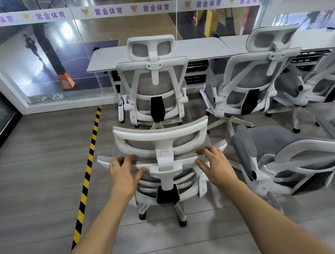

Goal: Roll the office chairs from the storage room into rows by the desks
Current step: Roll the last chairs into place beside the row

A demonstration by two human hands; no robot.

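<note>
Chair [161, 137] gripped by hands [124, 176] [217, 165], second chair [154, 79] ahead

White band [129, 9] running across the glass wall [16, 68], purple characters reading 紫金体育, and there it is again, 6 times along the strip, an orange emblem [85, 11] before each. White marks on the orange post padding [67, 81] beyond the glass, too blurred to read.
</note>
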